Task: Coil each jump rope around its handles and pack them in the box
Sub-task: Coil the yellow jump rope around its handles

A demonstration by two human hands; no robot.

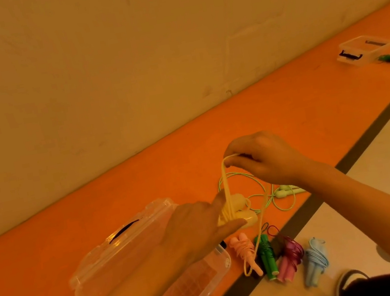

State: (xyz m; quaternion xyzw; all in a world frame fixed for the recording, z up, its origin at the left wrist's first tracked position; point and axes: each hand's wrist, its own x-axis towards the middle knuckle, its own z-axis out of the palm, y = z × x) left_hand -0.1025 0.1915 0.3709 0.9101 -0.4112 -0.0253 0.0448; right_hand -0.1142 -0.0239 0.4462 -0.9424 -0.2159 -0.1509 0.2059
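1. Head view, at the left: the clear box (pixel 219 263) sits open on the orange floor (pixel 50 251) with its lid (pixel 108 252) tipped back toward the wall. I see no rope in the part the left forearm leaves uncovered. That forearm crosses right over the box, so a wide winding swing could knock it.
2. The left hand (pixel 197 228) grips the yellow handles (pixel 249 219) just past the box's far corner, with several turns already around them. The forefinger and thumb stick out, so the hold seems to rest on the other fingers. If it eases, the handles may splay and the turns slacken.
3. The yellow rope (pixel 226 181) runs taut from the handles up to the right hand (pixel 266 158), whose fingers pinch it at the top. If that pinch slips, the tension goes and the next turn lies loose.
4. The rope's free tail hangs down across the pink bundle (pixel 244 251) and ends beside the green bundle (pixel 268 257). Hauling it in could snag either one and drag it along or pull its coil open.
5. The pale green rope (pixel 285 192) lies uncoiled on the floor just behind the handles. One of its loops could get caught into the yellow winding.
6. The magenta bundle (pixel 290 259) and blue bundle (pixel 315 259) lie apart from the tail. A second box (pixel 364 50) stands well apart at the far right.
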